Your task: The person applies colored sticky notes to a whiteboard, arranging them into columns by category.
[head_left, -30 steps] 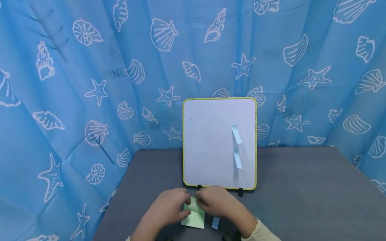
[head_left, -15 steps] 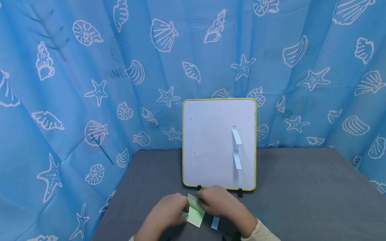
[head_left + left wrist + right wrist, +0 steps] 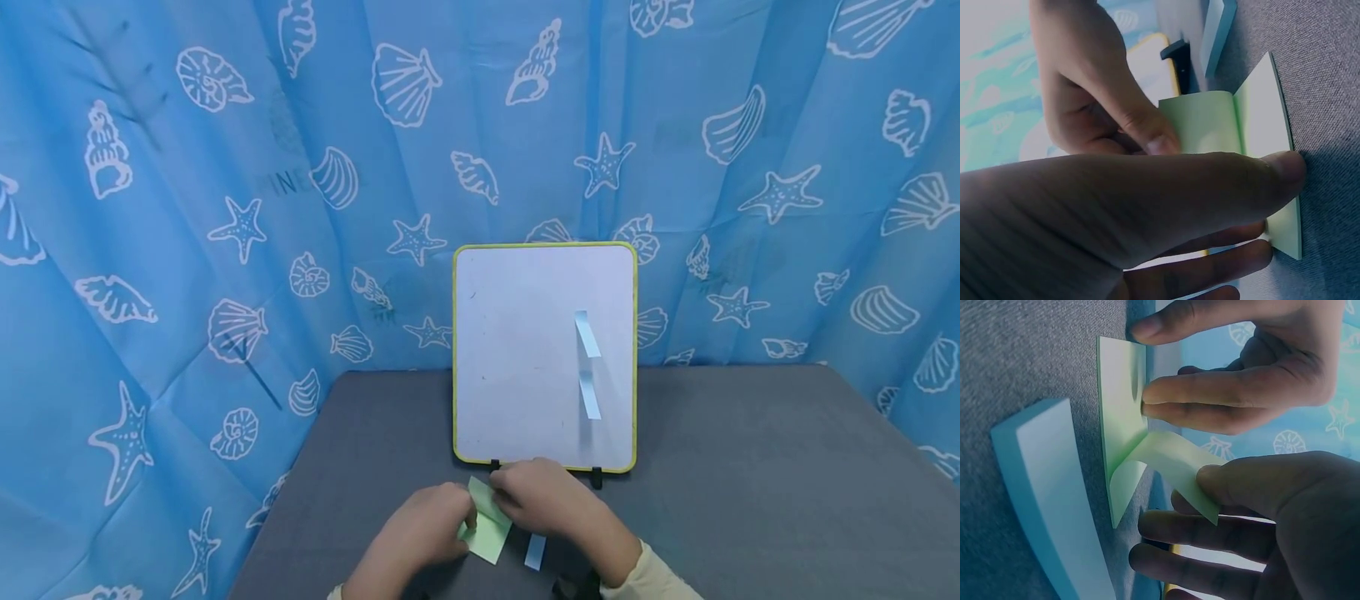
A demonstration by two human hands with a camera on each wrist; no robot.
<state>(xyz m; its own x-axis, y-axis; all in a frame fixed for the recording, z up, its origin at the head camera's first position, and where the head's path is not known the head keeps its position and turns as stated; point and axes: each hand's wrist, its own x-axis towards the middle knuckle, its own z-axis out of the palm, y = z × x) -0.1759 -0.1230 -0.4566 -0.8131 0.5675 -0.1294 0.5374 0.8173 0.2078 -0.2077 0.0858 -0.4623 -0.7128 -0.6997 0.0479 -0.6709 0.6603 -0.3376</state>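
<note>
A green sticky note pad (image 3: 487, 537) lies on the grey table (image 3: 750, 467) near its front edge. My left hand (image 3: 423, 529) steadies the green pad (image 3: 1119, 412), thumb at one corner and fingertips (image 3: 1147, 400) against its edge. My right hand (image 3: 551, 500) pinches the top green sheet (image 3: 1175, 465), which curls up off the pad while one edge is still stuck. In the left wrist view my left thumb (image 3: 1272, 175) lies along the pad (image 3: 1269, 119), and the right hand's thumb (image 3: 1150, 137) is on the lifted sheet (image 3: 1200, 122).
A white board with a yellow-green rim (image 3: 453, 358) stands on black feet just behind my hands, with two pale blue strips (image 3: 587, 333) stuck to it. A blue note pad (image 3: 535, 552) lies right of the green one. A blue seashell curtain (image 3: 225, 208) hangs behind.
The green pad has turned a little under my left hand, and my right hand has lifted the top sheet higher off it. The board and the blue pad have not moved.
</note>
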